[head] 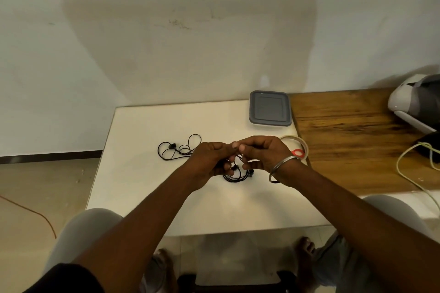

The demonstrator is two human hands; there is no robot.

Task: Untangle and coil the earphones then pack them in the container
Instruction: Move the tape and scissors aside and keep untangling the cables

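Black earphones hang in loops between my two hands above the white table. My left hand and my right hand meet at the fingertips, both pinching the cable. A second tangle of black earphones lies on the table to the left of my hands. The container, closed with a grey lid, stands at the table's far right corner.
A roll of clear tape with a red core lies just behind my right wrist. A wooden surface adjoins on the right, with a white device and a pale cable. My knees are under the table's near edge.
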